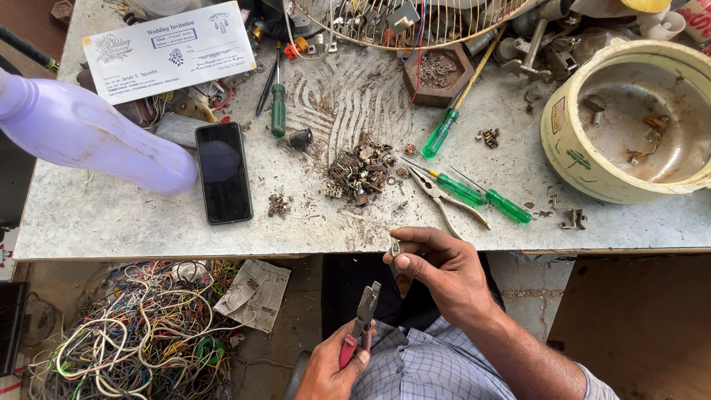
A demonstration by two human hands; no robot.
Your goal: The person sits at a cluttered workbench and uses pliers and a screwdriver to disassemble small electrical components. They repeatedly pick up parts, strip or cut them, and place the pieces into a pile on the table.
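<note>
My left hand [331, 368] is low, just above my checked shirt, and grips combination pliers [361, 320] by their red handles, jaws pointing up. My right hand [437, 267] hovers at the near edge of the metal workbench [148, 230]. It pinches a small metal part [395, 248] between thumb and forefinger, just above and right of the plier jaws. A heap of small rusty metal parts [361, 172] lies on the bench beyond my right hand.
Needle-nose pliers [444, 201] and several green-handled screwdrivers [463, 190] lie on the bench. A black phone [223, 172], a lavender plastic bottle [81, 133] and a white envelope [169, 49] sit left. A cream pot [578, 148] stands right. Tangled wires [141, 333] fill the floor.
</note>
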